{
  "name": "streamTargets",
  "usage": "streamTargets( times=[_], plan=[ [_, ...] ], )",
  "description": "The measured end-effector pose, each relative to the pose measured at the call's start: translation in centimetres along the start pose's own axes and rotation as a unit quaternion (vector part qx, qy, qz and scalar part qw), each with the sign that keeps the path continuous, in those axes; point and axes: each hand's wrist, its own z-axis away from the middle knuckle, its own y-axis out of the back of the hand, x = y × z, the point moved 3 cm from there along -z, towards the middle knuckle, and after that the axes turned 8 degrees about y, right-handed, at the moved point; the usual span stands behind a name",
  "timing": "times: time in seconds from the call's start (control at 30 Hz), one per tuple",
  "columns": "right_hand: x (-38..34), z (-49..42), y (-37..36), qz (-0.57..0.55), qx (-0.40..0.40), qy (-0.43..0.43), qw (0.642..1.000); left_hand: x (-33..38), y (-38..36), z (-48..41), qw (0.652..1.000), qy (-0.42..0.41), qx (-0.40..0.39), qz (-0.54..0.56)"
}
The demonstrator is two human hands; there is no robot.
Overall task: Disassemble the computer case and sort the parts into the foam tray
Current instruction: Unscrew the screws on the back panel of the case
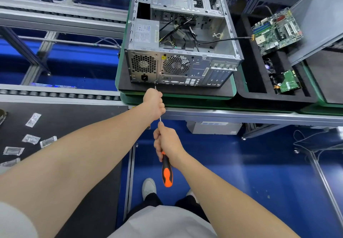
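Note:
The open grey computer case lies on a black pad, its rear panel facing me, with the power supply and loose cables inside. A long screwdriver with an orange-and-black handle points at the rear panel's lower edge near the power socket. My left hand grips the thin metal shaft close to the tip. My right hand grips the upper end of the handle. The black foam tray stands to the right and holds a green motherboard, a small fan and a drive.
A grey side panel leans over the tray at the far right. Several small plastic bags lie on a black mat at the left. Roller conveyor rails run along the left side. Blue floor and my shoes lie below.

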Motion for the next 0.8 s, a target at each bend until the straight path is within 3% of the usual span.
streamTargets(
  times=[0.13, 0.23, 0.3, 0.37, 0.43, 0.53, 0.6, 0.67, 0.73, 0.8],
  plan=[
    [1.1, 0.4, -0.3, -0.197, -0.16, -0.044, 0.966, 0.1, 1.1, 0.0, 0.999, 0.039, -0.001, 0.01],
    [0.9, 0.8, -1.1, -0.343, -0.258, -0.082, 0.9, 0.2, 1.2, 0.1, 0.997, 0.053, -0.055, 0.033],
    [0.2, 0.9, -1.5, -0.38, -0.302, -0.087, 0.87, 0.3, 1.6, 0.2, 0.993, 0.069, -0.087, 0.048],
    [-0.3, 0.9, -1.6, -0.375, -0.313, -0.081, 0.869, 0.5, 1.8, 0.1, 0.99, 0.078, -0.104, 0.054],
    [-0.4, 0.7, -1.4, -0.313, -0.282, -0.079, 0.904, 0.6, 1.9, 0.0, 0.992, 0.073, -0.097, 0.036],
    [-0.5, 0.6, -0.9, -0.118, -0.152, -0.044, 0.98, 0.3, 1.9, 0.0, 0.996, 0.054, -0.068, 0.022],
    [-0.6, 0.3, -0.8, -0.004, -0.065, -0.022, 0.998, 0.1, 1.7, -0.1, 0.997, 0.043, -0.054, 0.019],
    [-1.3, 0.0, -0.7, 0.184, 0.005, 0.046, 0.982, -0.2, 1.6, -0.2, 0.999, 0.035, -0.038, 0.013],
    [-1.4, -0.7, -0.5, 0.395, 0.033, 0.116, 0.911, -0.3, 1.3, -0.1, 0.999, 0.027, -0.025, 0.008],
    [-1.2, -1.4, -0.1, 0.43, 0.08, 0.138, 0.889, -0.3, 1.0, 0.1, 1.0, 0.021, -0.007, 0.005]
  ],
)
